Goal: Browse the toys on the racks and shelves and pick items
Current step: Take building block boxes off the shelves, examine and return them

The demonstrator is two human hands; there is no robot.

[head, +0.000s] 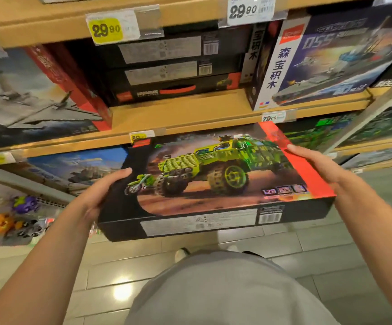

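Both hands hold a flat building-block set box (pixel 216 184) out in front of the wooden shelves (pixel 178 116), its printed face tilted up toward the camera. The face shows a green camouflaged armoured truck with a small motorcycle beside it, and a red band runs along the box's right edge. The left hand (pixel 96 195) grips the box's left short side, thumb lying on the top face and the other fingers hidden beneath. The right hand (pixel 316 167) clasps the right side over the red band, thumb stretched along the top; its fingers underneath are out of sight.

Directly behind the box, a yellow price tag (pixel 141 137) on the shelf lip is partly covered by the box's far corner. Above the box, on the next shelf, lies a stack of black boxes (pixel 166 66), and to its right stands a warship set box (pixel 326 59) marked 055. Left of the held box, an aircraft set box (pixel 26 95) leans on its shelf, and below that hang packaged toy figures (pixel 9 214) in purple and orange. Beneath the box are grey floor tiles (pixel 110 277) and the person's grey clothing (pixel 225 289).
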